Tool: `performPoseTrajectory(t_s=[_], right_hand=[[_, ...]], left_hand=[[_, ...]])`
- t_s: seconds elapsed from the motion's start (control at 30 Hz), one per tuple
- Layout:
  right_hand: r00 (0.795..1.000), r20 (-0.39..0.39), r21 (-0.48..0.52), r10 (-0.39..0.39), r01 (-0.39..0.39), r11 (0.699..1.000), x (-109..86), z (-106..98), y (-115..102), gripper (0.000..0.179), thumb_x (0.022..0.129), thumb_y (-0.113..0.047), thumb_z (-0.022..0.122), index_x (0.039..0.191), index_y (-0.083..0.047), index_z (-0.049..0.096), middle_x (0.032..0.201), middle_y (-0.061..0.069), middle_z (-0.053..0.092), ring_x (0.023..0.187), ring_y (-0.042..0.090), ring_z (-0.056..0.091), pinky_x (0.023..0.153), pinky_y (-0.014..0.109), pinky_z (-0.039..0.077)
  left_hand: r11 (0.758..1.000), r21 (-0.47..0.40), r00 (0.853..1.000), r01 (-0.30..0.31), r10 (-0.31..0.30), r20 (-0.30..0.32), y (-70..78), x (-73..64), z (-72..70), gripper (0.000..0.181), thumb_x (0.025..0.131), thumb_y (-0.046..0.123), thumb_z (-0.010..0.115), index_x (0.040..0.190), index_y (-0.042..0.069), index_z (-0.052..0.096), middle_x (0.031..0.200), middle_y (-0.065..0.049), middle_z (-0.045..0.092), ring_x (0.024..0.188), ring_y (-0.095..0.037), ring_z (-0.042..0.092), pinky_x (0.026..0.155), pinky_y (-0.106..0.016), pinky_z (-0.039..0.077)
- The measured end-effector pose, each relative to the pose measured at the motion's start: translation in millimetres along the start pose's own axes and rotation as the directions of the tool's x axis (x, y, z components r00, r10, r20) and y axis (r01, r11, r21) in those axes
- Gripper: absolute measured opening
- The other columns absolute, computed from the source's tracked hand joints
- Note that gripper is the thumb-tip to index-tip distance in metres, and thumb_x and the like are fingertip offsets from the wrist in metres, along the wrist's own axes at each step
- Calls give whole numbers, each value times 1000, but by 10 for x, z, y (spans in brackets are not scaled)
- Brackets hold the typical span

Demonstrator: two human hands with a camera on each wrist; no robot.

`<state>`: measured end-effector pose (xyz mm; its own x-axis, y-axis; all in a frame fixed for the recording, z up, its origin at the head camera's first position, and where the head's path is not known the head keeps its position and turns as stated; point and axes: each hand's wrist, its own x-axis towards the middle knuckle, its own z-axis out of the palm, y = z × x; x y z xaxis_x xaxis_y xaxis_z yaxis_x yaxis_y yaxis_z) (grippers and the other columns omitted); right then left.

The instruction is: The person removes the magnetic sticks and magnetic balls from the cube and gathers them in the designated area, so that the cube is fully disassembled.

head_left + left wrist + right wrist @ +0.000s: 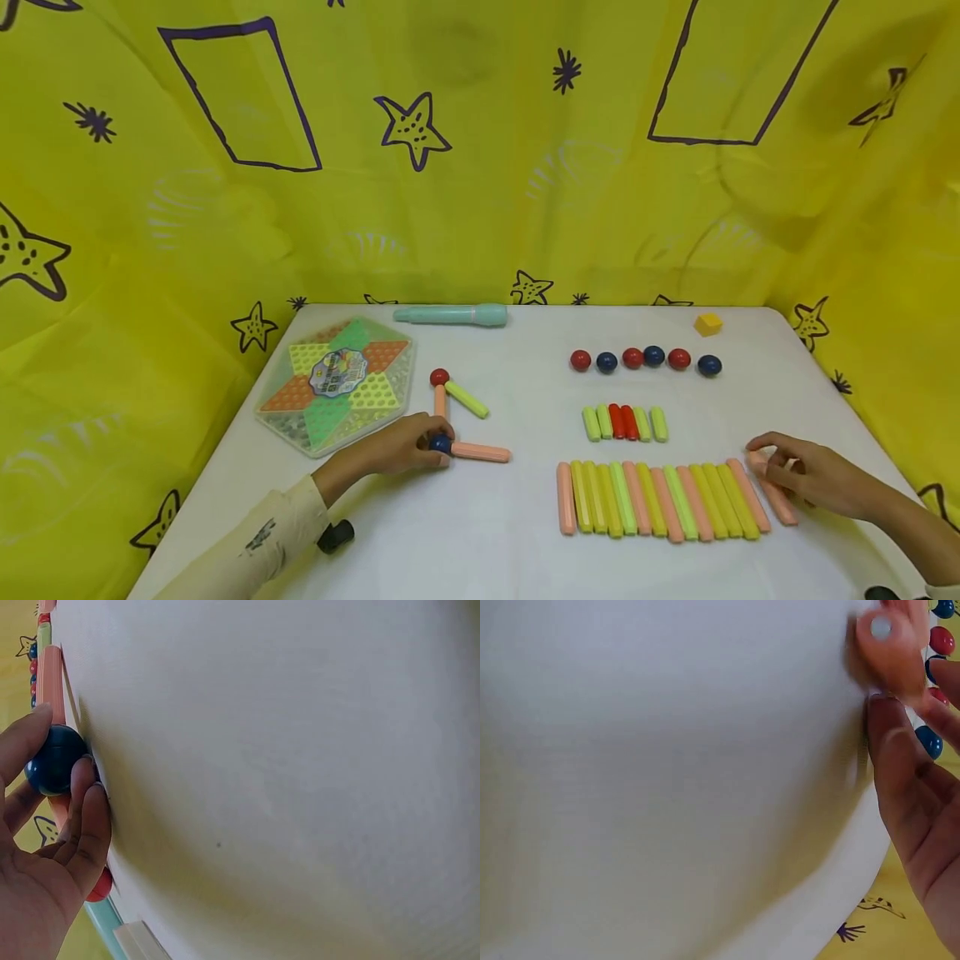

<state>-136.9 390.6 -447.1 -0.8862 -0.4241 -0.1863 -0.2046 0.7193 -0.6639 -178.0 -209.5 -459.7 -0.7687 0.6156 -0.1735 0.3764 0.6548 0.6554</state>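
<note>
My left hand (405, 443) pinches a dark blue ball (441, 444) between thumb and fingers, plainly seen in the left wrist view. From this ball one pink stick (482, 452) points right. A second pink stick (440, 402) runs back to a red ball (439, 377), where a short lime stick (467, 399) slants off. On the right, my right hand (817, 475) holds another pink stick (780, 500) at the end of a row of long sticks (660, 500). In the right wrist view this stick's end (881, 628) shows a round silvery spot.
Behind the long row lie short lime and red sticks (624, 423). Farther back are several red and blue balls (633, 358) and a yellow block (708, 324). A star-patterned game board (315, 417) sits at left, near a mint-green tube (450, 315) by the back edge.
</note>
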Motion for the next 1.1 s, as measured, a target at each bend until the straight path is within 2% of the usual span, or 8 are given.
performPoseTrajectory(t_s=[0.13, 0.27, 0.4, 0.57, 0.7, 0.8, 0.9, 1.1], right_hand=[[998, 19, 15, -55, 54, 998, -4, 14, 34, 26, 104, -12, 53, 129, -3, 54, 77, -7, 56, 56, 9, 50, 48, 25, 43], [982, 79, 126, -173, 162, 979, 9, 14, 86, 40, 103, 0, 51, 135, -22, 54, 72, -1, 57, 55, 15, 50, 46, 25, 41], [971, 98, 216, -220, 195, 957, 15, 49, 92, 53, 102, 5, 49, 135, -37, 51, 70, 5, 58, 52, 19, 49, 44, 27, 40], [981, 99, 201, -167, 145, 969, -4, 90, 37, 37, 103, 0, 51, 137, -15, 52, 71, 3, 58, 52, 19, 49, 44, 27, 41], [997, 31, 41, -75, 74, 996, -10, 37, -57, 35, 103, -10, 55, 135, 3, 48, 75, -6, 59, 54, 12, 50, 47, 26, 41], [999, -48, -72, -13, 9, 997, 84, -28, -258, 40, 102, -16, 58, 134, 6, 48, 79, -6, 60, 56, 10, 50, 50, 25, 41], [997, -82, -116, -8, -1, 993, 325, -58, -614, 41, 102, -21, 61, 134, 3, 52, 83, 0, 61, 59, 10, 51, 53, 25, 44], [975, -10, -128, -224, 221, 967, 1141, 147, -1425, 32, 101, -25, 62, 126, -4, 62, 93, 4, 67, 70, 12, 58, 63, 25, 50]], left_hand=[[1000, -13, 1000, -14, 14, -4, -1, -12, 3, 28, 96, 28, 70, 119, 16, 61, 104, -1, 56, 89, -13, 51, 77, -26, 45], [1000, -18, 1000, -19, 19, -7, 0, -16, 3, 28, 96, 28, 69, 120, 16, 61, 104, -1, 56, 88, -13, 50, 76, -26, 45], [1000, -22, 1000, -14, 14, -6, 11, -26, 0, 28, 96, 28, 69, 120, 15, 61, 104, -1, 56, 88, -13, 50, 76, -26, 44], [1000, -13, 1000, -8, 8, -5, 32, -31, -6, 28, 96, 27, 69, 121, 15, 61, 105, -1, 56, 88, -13, 50, 76, -26, 44], [1000, -11, 1000, -9, 9, -1, 38, -28, -5, 29, 97, 27, 69, 121, 15, 60, 107, -2, 56, 89, -14, 51, 78, -26, 45], [1000, -6, 1000, -6, 6, -1, 37, -25, -1, 28, 97, 28, 69, 121, 15, 60, 106, -2, 56, 89, -14, 50, 78, -26, 45], [1000, 5, 1000, -5, 5, -3, 31, -25, 1, 27, 97, 28, 69, 120, 16, 61, 103, 0, 56, 88, -14, 50, 77, -26, 44], [1000, 5, 1000, -10, 10, -1, 22, -9, -9, 26, 96, 28, 69, 118, 17, 61, 103, 1, 56, 90, -13, 50, 78, -27, 44]])
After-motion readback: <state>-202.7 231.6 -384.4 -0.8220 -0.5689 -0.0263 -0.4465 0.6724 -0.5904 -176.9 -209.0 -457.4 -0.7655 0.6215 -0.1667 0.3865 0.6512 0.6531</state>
